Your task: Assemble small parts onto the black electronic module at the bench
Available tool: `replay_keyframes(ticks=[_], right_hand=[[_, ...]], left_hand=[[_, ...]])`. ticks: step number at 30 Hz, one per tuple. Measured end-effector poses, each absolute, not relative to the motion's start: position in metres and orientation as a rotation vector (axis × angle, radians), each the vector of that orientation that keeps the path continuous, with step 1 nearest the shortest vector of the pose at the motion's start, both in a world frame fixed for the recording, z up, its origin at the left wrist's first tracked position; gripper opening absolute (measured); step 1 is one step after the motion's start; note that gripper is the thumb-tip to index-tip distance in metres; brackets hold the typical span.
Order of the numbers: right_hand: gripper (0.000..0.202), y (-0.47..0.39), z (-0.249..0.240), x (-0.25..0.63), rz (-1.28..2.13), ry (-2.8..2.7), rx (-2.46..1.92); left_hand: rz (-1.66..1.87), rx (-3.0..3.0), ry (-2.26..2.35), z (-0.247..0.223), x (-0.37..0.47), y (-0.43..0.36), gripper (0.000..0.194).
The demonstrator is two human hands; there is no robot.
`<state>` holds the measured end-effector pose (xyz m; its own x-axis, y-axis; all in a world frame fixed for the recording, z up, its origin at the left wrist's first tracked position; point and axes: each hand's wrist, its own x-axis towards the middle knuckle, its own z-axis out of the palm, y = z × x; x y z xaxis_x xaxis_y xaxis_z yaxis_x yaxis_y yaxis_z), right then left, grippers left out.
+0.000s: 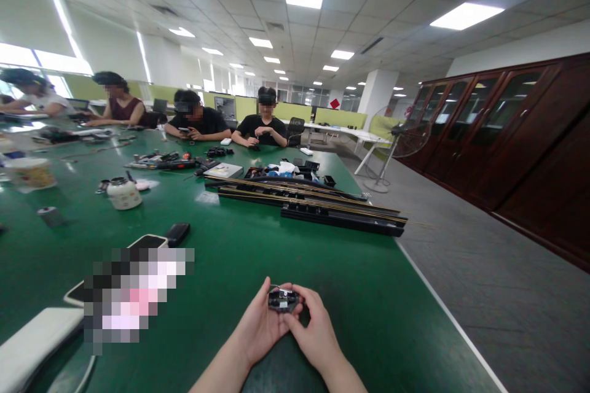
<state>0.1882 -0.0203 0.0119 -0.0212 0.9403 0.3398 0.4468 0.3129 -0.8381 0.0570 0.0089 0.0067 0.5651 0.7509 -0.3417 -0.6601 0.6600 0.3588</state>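
Observation:
A small black device with white markings and a pale label [283,300] is held above the green table, near its front edge. My left hand [259,322] cradles it from the left, palm turned up and fingers curled beneath it. The thumb and fingers of my right hand [316,325] close on its right end. Fingers cover parts of its edges, and its exact kind is too small to tell.
Long black rails with thin brass-coloured rods [313,199] lie across the table beyond my hands. A phone [147,244], a white jar [124,194] and a white box [37,344] are at the left. Several people sit at the far side. A fan [396,141] stands at the right.

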Motion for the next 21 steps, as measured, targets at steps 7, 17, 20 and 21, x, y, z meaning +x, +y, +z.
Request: replay_keyframes(ticks=[7,17,20,21], right_hand=[[0.041,-0.0204,0.0095,0.1905,0.698,-1.631,-1.255],[0.035,-0.0196,0.0077,0.1916,0.7,-1.599,-1.296],[0.035,-0.0195,0.0072,0.1917,0.688,-1.584,-1.267],[0.035,-0.0194,0.0065,0.192,0.679,-1.578,-1.255]], left_hand=[[0.837,0.23,0.508,0.004,0.0568,0.0098,0.039],[0.829,0.227,0.51,0.0049,0.0561,0.0086,0.037],[0.831,0.228,0.513,0.0045,0.0559,0.0083,0.038],[0.833,0.229,0.51,0.0043,0.056,0.0084,0.038]])
